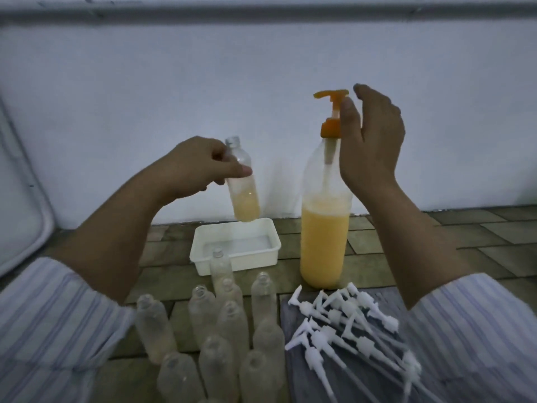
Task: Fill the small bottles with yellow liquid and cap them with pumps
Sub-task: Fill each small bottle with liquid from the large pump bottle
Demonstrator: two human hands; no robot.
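Fingers of the left hand pinch a half-filled small bottle by its upper body, above the white tray.
Right hand, fingers straight and relaxed, hovers beside the orange pump of the large bottle; empty bottles stand near, white pumps lie to their right.

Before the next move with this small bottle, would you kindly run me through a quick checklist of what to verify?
1. Left hand grips the small bottle firmly: ok.
2. Bottle filled enough: not ok, roughly the lower third holds yellow liquid.
3. Bottle mouth uncapped for filling: ok.
4. Bottle mouth under the orange pump spout: not ok, it sits lower and to the left.
5. Right hand ready to press the pump: ok, open beside it.
6. White pumps on hand for capping: ok.
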